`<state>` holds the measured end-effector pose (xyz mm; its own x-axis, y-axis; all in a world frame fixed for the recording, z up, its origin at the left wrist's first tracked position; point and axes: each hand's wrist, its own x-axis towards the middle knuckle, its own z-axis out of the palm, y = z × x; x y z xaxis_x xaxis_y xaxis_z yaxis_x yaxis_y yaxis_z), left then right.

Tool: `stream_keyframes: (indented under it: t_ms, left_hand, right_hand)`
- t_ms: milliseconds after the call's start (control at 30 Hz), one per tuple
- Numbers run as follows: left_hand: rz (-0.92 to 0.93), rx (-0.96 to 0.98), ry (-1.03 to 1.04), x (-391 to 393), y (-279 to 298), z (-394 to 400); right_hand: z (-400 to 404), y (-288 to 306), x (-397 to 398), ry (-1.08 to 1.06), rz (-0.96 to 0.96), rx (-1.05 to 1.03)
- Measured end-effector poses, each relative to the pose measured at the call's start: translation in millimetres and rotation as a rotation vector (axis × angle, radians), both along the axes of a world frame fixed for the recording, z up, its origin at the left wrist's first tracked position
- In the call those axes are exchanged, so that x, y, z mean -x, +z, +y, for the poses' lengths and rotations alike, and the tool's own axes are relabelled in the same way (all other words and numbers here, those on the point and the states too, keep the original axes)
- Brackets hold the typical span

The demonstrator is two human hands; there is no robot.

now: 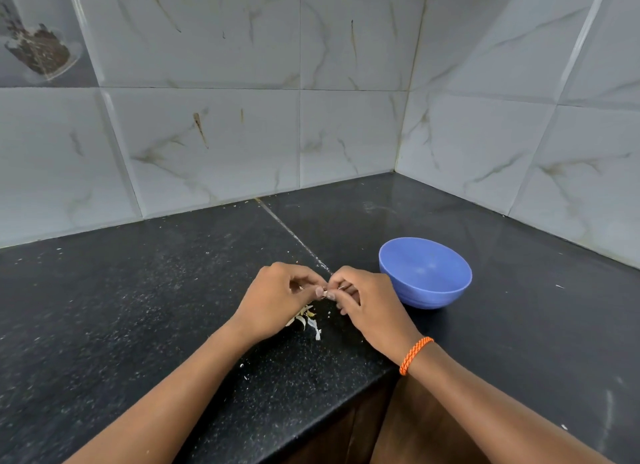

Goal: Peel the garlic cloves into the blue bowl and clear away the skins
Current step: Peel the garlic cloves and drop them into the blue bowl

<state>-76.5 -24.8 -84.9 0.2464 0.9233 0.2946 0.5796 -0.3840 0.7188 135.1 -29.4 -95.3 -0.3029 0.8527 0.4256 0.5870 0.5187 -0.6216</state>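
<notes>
My left hand [277, 299] and my right hand [367, 300] meet fingertip to fingertip above the black counter, both pinching a small garlic clove [326, 293] that is mostly hidden by the fingers. Under and just in front of my left hand lies a small heap of pale garlic skins [309, 321]. The blue bowl [425, 273] stands upright on the counter right of my right hand, close to its knuckles; its visible inside looks bare.
The black speckled counter [138, 307] runs into a corner of pale marble-look wall tiles [346, 134]. Small white flecks dot the counter. Its front edge [311, 425] steps back at the lower middle, above brown cabinet fronts. An orange cord bracelet [414, 355] circles my right wrist.
</notes>
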Motion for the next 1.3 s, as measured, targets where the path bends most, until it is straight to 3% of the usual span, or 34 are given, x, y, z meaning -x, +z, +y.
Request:
stream_keyframes:
  t_ms: [267,600,767,967,1100,1167,1300]
  left_hand:
    - [-0.128,-0.012,0.069,-5.8,-0.3,-4.0]
    - [-0.489,0.051,0.052,-5.4,-2.3,-4.7]
    - [-0.639,0.067,0.028,-10.6,-1.9,-8.2]
    - [-0.679,0.069,0.017,-9.9,1.2,-9.1]
    - [-0.698,0.062,0.064,-6.4,5.9,-10.7]
    - [-0.675,0.022,0.151,-0.1,9.5,-8.5]
    - [-0.355,-0.140,0.259,12.4,10.6,-3.9]
  right_hand:
    - [2.8,-1.7,7.8,0.010,0.253,0.057]
    - [9.2,-3.9,16.5,0.115,0.465,0.219]
    - [6.7,-3.1,20.8,0.205,0.696,0.347]
    - [4.4,-3.3,22.7,0.335,0.893,0.483]
    - [6.8,-2.8,18.1,0.288,0.895,0.459]
    - [9.2,-4.1,15.0,0.219,0.782,0.403]
    - [11.7,-9.2,15.5,0.076,0.467,0.196]
